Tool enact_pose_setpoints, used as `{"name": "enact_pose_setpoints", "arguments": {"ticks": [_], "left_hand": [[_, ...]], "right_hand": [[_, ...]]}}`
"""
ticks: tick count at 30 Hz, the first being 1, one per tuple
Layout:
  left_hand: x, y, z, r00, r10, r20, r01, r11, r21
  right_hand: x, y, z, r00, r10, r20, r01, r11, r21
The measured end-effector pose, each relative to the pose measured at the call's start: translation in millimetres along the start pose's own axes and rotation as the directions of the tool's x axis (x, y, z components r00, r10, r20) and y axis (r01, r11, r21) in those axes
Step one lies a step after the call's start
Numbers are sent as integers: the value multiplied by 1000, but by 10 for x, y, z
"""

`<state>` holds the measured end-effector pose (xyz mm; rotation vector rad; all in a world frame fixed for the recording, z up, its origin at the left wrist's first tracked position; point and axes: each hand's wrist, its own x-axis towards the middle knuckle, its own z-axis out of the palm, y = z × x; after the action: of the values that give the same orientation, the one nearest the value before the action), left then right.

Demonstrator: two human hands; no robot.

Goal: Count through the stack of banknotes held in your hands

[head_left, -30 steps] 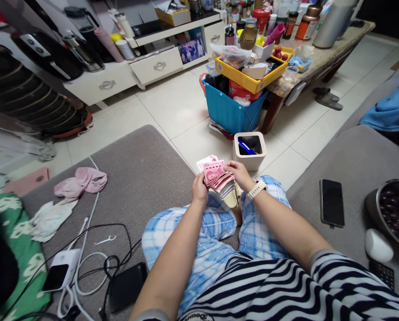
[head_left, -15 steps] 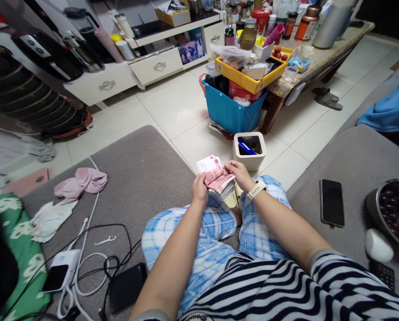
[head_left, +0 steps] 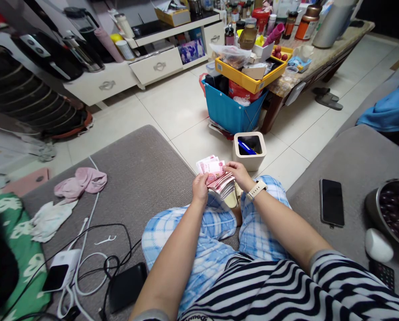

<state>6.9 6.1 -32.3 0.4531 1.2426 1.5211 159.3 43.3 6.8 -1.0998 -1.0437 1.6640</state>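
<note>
A thick stack of pink banknotes sits between both hands above my knees in blue checked trousers. My left hand grips the stack's left end, with its thumb pressing on the top notes. My right hand, with a white watch on the wrist, pinches the stack's right end from above. A few notes are folded back and stick up at the far left side of the stack.
A small white bin stands on the tiled floor just beyond my hands, a blue crate behind it. A black phone and a metal bowl of dark fruit lie on the sofa at right. Cables, a charger and pink cloth lie at left.
The top notes have been flipped back one after another toward the far left; the folded-back bundle shifts slightly. Both hands stay in the same spot.
</note>
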Motion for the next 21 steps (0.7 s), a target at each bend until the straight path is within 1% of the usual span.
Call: {"name": "enact_pose_setpoints", "arguments": {"ticks": [9,21], "left_hand": [[81,-81,-45,995,70,-69,-70,997,-9],[93,-83,-34,991,93,-92,-95,995,-14]], "right_hand": [[4,23,6,1000,18,-17,-17,999,36],[17,43,-5,1000,21,-10,-20,999,25]]}}
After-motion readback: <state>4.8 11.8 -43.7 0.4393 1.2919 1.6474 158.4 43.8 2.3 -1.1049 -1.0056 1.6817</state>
